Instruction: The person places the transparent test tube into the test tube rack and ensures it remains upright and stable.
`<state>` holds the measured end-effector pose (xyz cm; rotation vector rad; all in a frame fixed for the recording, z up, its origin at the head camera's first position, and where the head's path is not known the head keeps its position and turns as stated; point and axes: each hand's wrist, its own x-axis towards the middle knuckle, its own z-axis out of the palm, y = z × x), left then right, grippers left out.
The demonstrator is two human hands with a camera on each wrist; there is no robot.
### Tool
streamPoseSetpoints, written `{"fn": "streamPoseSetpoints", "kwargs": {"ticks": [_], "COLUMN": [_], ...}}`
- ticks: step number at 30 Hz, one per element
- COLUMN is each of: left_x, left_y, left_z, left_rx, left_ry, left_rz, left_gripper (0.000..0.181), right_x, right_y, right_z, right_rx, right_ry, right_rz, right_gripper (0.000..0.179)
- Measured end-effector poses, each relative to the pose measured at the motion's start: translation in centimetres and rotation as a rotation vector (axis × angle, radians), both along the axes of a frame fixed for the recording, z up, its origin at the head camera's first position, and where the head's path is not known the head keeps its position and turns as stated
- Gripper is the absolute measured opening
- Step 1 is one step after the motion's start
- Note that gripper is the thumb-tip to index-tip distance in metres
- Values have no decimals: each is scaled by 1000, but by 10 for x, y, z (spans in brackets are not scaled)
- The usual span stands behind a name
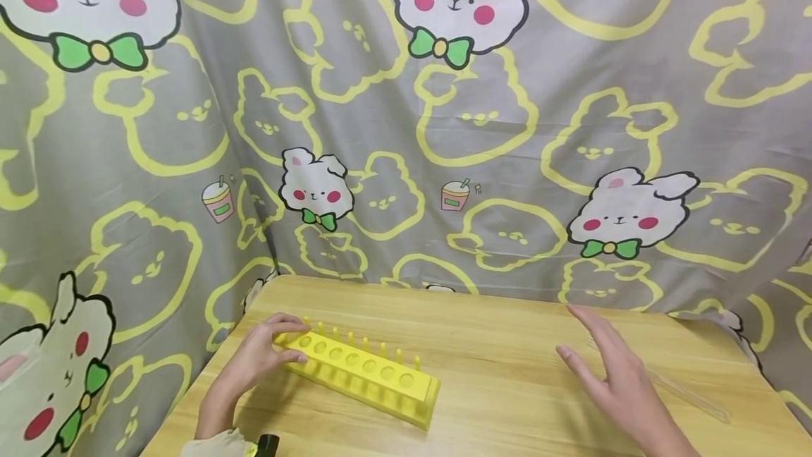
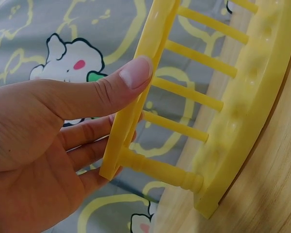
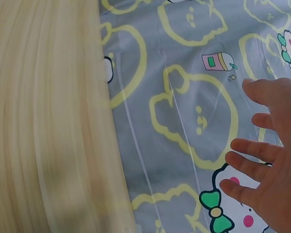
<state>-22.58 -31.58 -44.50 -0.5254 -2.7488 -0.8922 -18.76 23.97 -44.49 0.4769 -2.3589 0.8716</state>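
A yellow test tube rack (image 1: 361, 362) stands on the table, set slantwise, with a row of round holes on top and a row of pegs along its far side. My left hand (image 1: 256, 355) grips its left end. In the left wrist view, the thumb (image 2: 136, 73) lies on one side of the rack's top plate and the fingers are on the other. My right hand (image 1: 618, 383) is held above the table, fingers spread and holding nothing. A thin clear tube (image 1: 691, 397) lies beside and partly behind it; the hand hides part of its length.
The wooden table (image 1: 495, 386) ends at a grey curtain (image 1: 393, 125) printed with rabbits and yellow outlines, which hangs behind and at the left. A dark band (image 1: 268, 445) shows by the left sleeve.
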Motion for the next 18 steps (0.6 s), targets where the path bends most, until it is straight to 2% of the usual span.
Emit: {"fn": "streamPoseSetpoints", "kwargs": {"ticks": [6,18], "left_x": [2,1], "left_y": [1,1], "left_z": [2,1], "left_rx": [15,24], "left_ry": [5,-9], "left_rz": [-10,-7], "left_gripper": [46,45], "right_x": [0,1], "right_y": [-8,-24], "right_z": [-1,-5], "right_rx": [0,8], "right_ry": [8,0], "right_rz": [38,64], "right_gripper": [77,73]}}
